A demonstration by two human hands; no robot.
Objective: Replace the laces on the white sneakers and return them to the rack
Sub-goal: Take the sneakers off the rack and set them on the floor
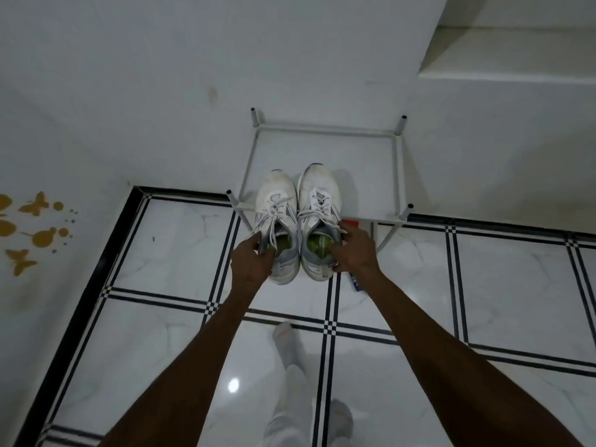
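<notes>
While both white sneakers [298,221] sit side by side on the rack's [398,175] top shelf at frame centre, each heel collar is pinched: left hand [253,261] grip on the left shoe, right hand [353,253] grip on the right. Both should be kept level, and loose laces [277,214] kept clear of the frame.

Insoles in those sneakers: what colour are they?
Yellow-green insoles, seen through the sneakers' openings in the head view.

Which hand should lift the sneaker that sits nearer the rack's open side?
Right. The right hand already grips the right sneaker at its collar; the left hand holds the other.
</notes>
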